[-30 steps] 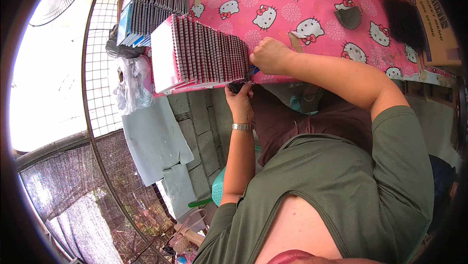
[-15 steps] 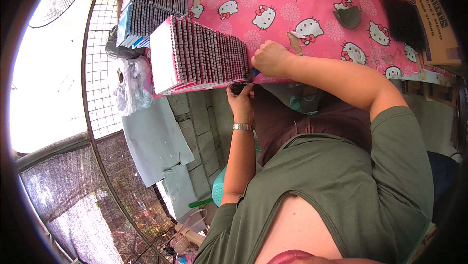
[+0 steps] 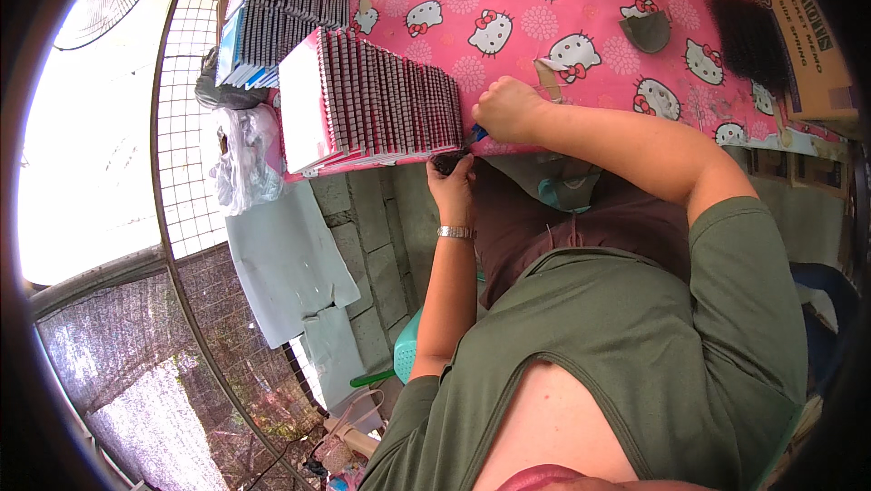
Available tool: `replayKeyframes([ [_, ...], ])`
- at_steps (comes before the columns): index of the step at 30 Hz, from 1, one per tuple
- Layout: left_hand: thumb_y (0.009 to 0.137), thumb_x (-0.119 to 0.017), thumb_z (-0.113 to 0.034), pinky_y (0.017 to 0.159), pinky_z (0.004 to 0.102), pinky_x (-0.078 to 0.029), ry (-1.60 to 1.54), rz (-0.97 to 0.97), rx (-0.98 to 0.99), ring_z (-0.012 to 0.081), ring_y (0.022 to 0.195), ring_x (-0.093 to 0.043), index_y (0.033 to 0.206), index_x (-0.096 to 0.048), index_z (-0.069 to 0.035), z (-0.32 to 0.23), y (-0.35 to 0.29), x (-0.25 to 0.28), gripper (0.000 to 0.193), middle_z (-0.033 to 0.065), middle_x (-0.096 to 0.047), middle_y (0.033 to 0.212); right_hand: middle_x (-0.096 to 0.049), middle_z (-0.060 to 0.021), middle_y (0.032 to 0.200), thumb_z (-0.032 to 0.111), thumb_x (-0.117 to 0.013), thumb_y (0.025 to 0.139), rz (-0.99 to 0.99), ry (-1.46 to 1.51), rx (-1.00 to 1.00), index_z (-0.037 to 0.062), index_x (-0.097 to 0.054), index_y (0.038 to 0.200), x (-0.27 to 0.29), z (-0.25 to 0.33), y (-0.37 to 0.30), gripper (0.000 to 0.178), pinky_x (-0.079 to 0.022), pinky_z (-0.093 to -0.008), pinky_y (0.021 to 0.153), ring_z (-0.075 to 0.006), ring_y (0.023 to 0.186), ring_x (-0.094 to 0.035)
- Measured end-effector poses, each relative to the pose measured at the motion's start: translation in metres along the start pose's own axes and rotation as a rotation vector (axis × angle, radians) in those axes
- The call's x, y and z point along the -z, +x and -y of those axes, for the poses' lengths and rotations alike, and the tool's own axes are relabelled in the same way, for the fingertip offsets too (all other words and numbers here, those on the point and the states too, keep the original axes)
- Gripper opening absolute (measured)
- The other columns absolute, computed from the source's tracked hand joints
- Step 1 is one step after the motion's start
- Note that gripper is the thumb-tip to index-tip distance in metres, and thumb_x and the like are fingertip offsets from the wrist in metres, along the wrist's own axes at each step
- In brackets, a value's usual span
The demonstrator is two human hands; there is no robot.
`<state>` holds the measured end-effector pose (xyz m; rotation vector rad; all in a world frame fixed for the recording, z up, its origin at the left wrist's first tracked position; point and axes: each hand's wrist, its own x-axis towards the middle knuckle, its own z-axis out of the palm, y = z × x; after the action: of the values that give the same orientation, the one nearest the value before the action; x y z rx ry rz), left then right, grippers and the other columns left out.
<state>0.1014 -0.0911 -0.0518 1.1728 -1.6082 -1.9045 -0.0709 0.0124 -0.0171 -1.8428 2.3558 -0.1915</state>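
Right hand [image 3: 508, 110] is closed on a blue tool at the notebook row's [image 3: 381, 101] near end; left hand [image 3: 451, 178] is pressed just below, grip unclear.

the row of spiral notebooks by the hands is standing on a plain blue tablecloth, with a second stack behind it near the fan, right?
Not quite. The head view shows the row of spiral notebooks on a pink tablecloth printed with white cartoon cats and flowers, not a plain blue one. The rest holds: the second stack sits behind it near the fan, and the left hand and right hand are at the row's end.
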Motion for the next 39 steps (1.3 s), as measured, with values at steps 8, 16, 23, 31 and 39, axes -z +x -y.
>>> replayKeyframes([
  [8,0.082,-0.071,0.003,0.052,0.0232,-0.042,-0.037,0.022,-0.009,0.0100,0.056,-0.054,0.093,-0.054,-0.009,0.007,0.002,0.003,0.024,-0.0005,-0.059,0.072,-0.071,-0.0084,0.088,0.019,-0.057,0.084,-0.356,-0.177,0.054,0.0097,-0.071,0.085,-0.019,-0.003,-0.002,0.017,-0.050,-0.0383,0.083,-0.0260,0.087,-0.067],
  [16,0.084,-0.069,0.003,0.055,0.0252,-0.045,-0.111,0.080,0.015,0.0119,0.060,-0.057,0.094,-0.056,-0.008,0.019,0.009,0.019,0.020,0.0023,-0.062,0.078,-0.071,-0.0082,0.087,0.018,-0.055,0.085,0.063,-0.016,-0.067,0.0088,-0.071,0.085,-0.003,0.008,-0.002,0.018,-0.049,-0.0415,0.086,-0.0251,0.088,-0.067],
  [23,0.084,-0.067,0.005,0.055,0.0272,-0.047,-0.414,0.108,0.176,0.0147,0.063,-0.062,0.093,-0.056,-0.008,0.018,0.008,0.013,0.020,0.0045,-0.064,0.081,-0.070,-0.0088,0.087,0.019,-0.056,0.086,-0.307,-0.266,0.028,0.0090,-0.073,0.086,-0.021,0.008,0.001,0.019,-0.047,-0.0417,0.087,-0.0259,0.089,-0.065],
  [31,0.085,-0.064,0.004,0.058,0.0288,-0.050,-0.485,0.162,0.180,0.0190,0.067,-0.064,0.094,-0.056,-0.007,0.036,0.018,0.026,0.017,0.0067,-0.065,0.082,-0.074,-0.0102,0.086,0.019,-0.060,0.080,-0.002,-0.060,-0.055,0.0098,-0.073,0.079,-0.008,0.012,0.005,0.015,-0.052,-0.0413,0.072,-0.0265,0.083,-0.071],
  [39,0.085,-0.057,0.002,0.078,0.0322,-0.060,-0.958,0.084,0.032,0.0265,0.088,-0.068,0.092,-0.063,0.001,-0.026,0.052,0.134,0.009,0.0154,-0.068,0.093,-0.058,-0.0103,0.095,0.019,-0.078,0.063,-0.418,0.089,-0.066,0.0087,-0.058,0.094,-0.025,-0.025,-0.070,0.039,-0.044,-0.0448,0.090,-0.0302,0.097,-0.057],
])
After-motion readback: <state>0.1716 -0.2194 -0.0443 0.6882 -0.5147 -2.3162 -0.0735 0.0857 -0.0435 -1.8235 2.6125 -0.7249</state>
